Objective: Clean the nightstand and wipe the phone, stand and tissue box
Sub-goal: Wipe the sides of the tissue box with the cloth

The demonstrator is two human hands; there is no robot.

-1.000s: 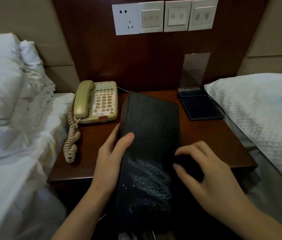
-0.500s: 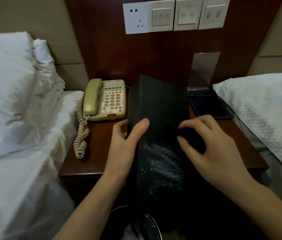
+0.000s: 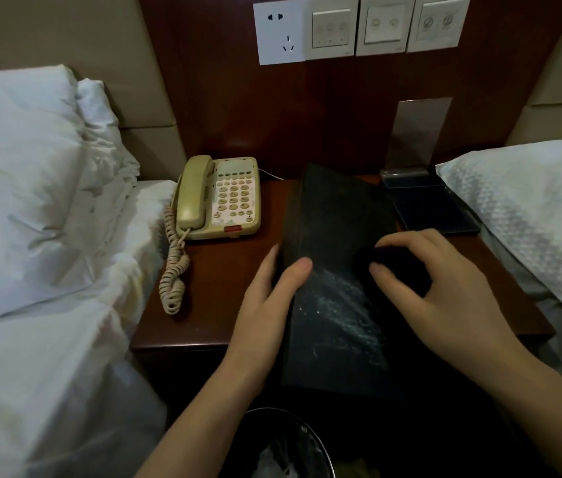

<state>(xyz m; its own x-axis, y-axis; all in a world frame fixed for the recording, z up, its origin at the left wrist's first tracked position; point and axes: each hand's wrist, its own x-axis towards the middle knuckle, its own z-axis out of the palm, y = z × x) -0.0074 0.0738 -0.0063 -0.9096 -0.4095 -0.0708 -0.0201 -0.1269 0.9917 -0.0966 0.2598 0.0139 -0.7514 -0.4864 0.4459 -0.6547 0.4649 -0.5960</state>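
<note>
A long black tissue box (image 3: 336, 236) is held tilted over the front of the wooden nightstand (image 3: 214, 288), with a patch of pale dust on its near face. My left hand (image 3: 269, 305) grips its left edge, thumb on top. My right hand (image 3: 441, 288) presses a dark cloth (image 3: 393, 263) against the box's right side, fingers curled round the cloth. A beige corded phone (image 3: 219, 198) sits at the back left of the nightstand. A dark stand (image 3: 424, 201) with an upright clear panel sits at the back right.
White pillows and bedding (image 3: 31, 201) crowd the left side of the nightstand. Another bed's white pillow (image 3: 531, 208) lies at the right. A bin (image 3: 283, 443) with a liner stands below the front edge. Wall socket and switches (image 3: 358, 27) are above.
The tissue box has tipped down, its far end lower. My right hand with the cloth has slid along the box, and the dusty patch sits nearer my left thumb.
</note>
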